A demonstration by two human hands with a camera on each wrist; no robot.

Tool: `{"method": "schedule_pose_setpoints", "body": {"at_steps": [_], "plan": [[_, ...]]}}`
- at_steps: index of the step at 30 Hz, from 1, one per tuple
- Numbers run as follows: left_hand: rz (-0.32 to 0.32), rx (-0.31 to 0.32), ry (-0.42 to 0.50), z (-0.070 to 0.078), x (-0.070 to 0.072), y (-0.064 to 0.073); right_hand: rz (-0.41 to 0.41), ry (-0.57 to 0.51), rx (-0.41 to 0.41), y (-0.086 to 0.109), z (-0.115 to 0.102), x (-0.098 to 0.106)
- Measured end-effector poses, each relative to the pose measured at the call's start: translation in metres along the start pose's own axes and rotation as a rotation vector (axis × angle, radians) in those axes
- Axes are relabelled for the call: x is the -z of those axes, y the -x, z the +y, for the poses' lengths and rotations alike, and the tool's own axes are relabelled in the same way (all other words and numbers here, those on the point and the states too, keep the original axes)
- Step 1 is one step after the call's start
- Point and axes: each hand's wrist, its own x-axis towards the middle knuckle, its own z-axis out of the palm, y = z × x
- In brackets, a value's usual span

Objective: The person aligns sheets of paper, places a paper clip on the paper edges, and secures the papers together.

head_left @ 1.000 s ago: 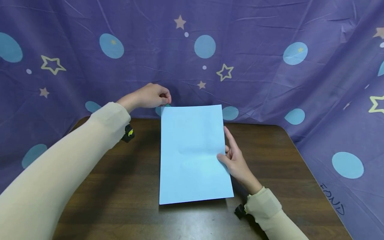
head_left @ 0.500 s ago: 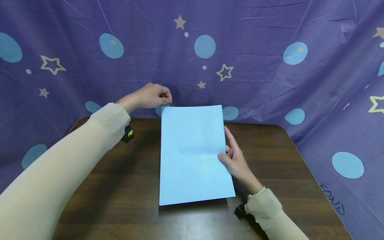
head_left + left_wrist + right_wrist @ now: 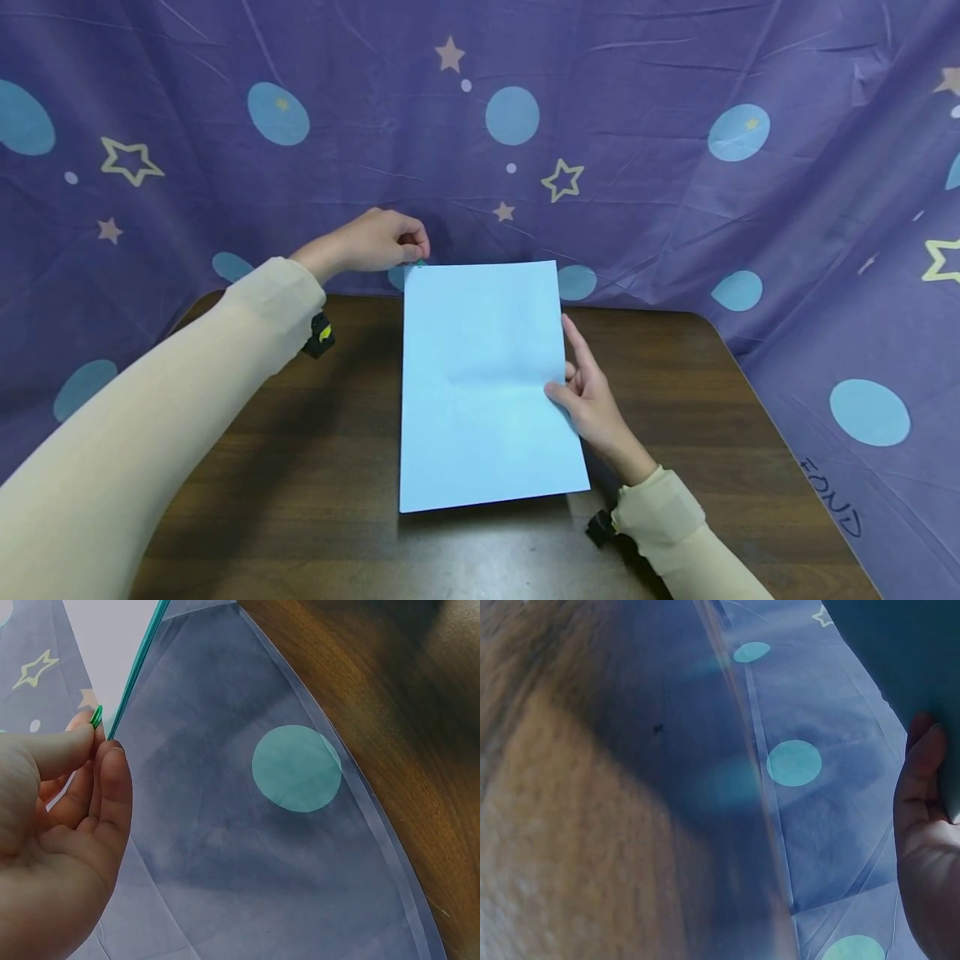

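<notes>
A light blue stack of paper [image 3: 487,383] is held up over the table, facing the head camera. At its top left corner my left hand [image 3: 378,240] pinches a small green paper clip [image 3: 96,716] between thumb and fingers. The left wrist view shows the clip right at the corner; whether it is slid over the sheets I cannot tell. My right hand [image 3: 592,408] grips the right edge of the paper, thumb on the front and other fingers mostly hidden behind it. In the right wrist view, the paper's dark side [image 3: 907,660] rises above the fingers.
A brown wooden table [image 3: 315,483] lies under the paper. Behind it hangs a purple curtain [image 3: 637,67] with stars and blue spots, close to the table's back edge. Black wrist straps [image 3: 320,335] sit at both cuffs.
The paper has shifted very slightly to the right, its lower right corner most of all. Both hands keep their holds and stay almost still.
</notes>
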Motion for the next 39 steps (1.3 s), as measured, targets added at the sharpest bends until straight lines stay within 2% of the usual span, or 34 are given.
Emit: {"method": "schedule_pose_setpoints", "body": {"at_steps": [15, 32, 39], "plan": [[-0.007, 0.012, 0.001, -0.0015, -0.0019, -0.0011, 0.017, 0.018, 0.013, 0.0003, 0.0001, 0.0000], [-0.007, 0.010, 0.013, -0.0016, -0.0034, -0.0015, -0.001, 0.002, 0.052, 0.0015, 0.0003, 0.0013], [0.003, 0.018, 0.011, -0.0008, -0.0038, -0.0007, 0.027, 0.050, 0.051, 0.0016, -0.0006, 0.0010]]}}
